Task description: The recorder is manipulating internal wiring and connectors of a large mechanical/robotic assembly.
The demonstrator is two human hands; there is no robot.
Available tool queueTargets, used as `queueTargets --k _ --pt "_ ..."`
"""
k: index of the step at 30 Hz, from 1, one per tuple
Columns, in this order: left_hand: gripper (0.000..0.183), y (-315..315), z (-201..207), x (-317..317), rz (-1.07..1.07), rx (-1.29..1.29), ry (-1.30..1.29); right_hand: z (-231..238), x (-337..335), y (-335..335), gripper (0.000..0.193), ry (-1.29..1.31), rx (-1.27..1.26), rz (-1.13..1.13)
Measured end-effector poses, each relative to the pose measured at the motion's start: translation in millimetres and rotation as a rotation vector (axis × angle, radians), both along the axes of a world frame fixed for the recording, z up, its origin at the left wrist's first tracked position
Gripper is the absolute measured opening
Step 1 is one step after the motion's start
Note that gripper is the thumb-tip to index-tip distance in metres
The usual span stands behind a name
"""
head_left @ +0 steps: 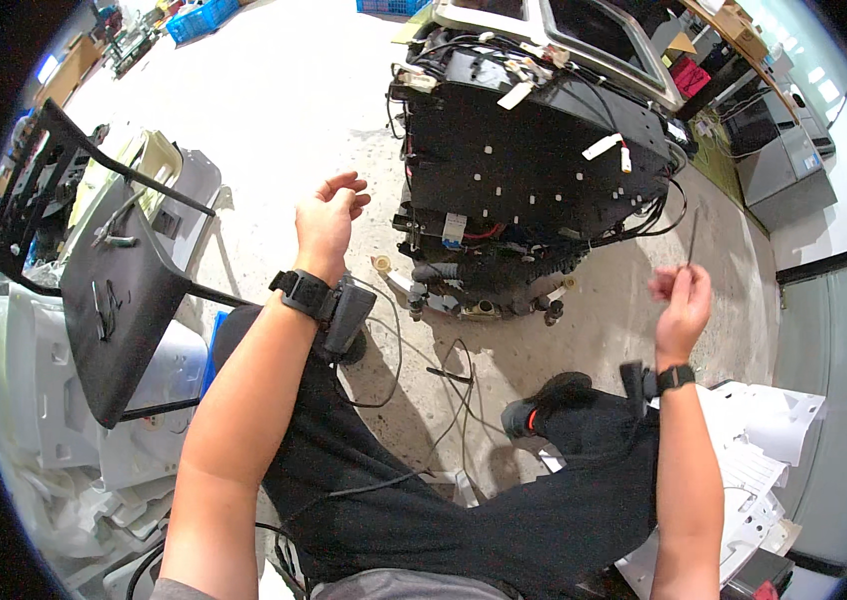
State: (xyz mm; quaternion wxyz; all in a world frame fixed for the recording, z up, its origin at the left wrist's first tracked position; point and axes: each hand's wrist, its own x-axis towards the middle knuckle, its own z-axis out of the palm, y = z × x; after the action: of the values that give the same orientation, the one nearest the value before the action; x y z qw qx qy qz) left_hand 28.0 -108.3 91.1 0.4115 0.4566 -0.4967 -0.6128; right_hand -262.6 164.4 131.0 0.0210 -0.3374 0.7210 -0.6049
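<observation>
In front of me stands a black machine with a flat dark panel, bundled cables and white tags, on small wheels. My left hand is raised just left of it, not touching it, with loosely bent fingers apart and nothing visible in them. To the machine's right, my right hand pinches a thin dark stick-like piece that points upward; its exact kind is too small to tell. Each wrist wears a black strap, and a dark box-shaped device is on the left one.
At my left is a black chair with a few slim dark items on its seat. White molded panels are piled beyond it. A thin cable crosses the floor between my legs. White sheet parts lie at my right, near a glass door.
</observation>
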Motion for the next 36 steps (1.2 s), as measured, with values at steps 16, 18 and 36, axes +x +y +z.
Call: queueTargets --k 16,18,36 --pt "0.023 -25.3 28.8 -38.8 -0.031 -0.004 0.097 -142.0 41.3 -9.0 0.025 -0.452 1.006 0.476" --pt "0.024 -30.5 23.6 -40.7 -0.005 0.036 0.143 -153.4 46.0 -12.4 0.025 -0.513 1.075 0.438" --pt "0.025 -36.2 27.1 -61.5 -0.129 0.033 0.220 -277.2 58.0 -39.7 0.024 -0.281 1.062 0.518"
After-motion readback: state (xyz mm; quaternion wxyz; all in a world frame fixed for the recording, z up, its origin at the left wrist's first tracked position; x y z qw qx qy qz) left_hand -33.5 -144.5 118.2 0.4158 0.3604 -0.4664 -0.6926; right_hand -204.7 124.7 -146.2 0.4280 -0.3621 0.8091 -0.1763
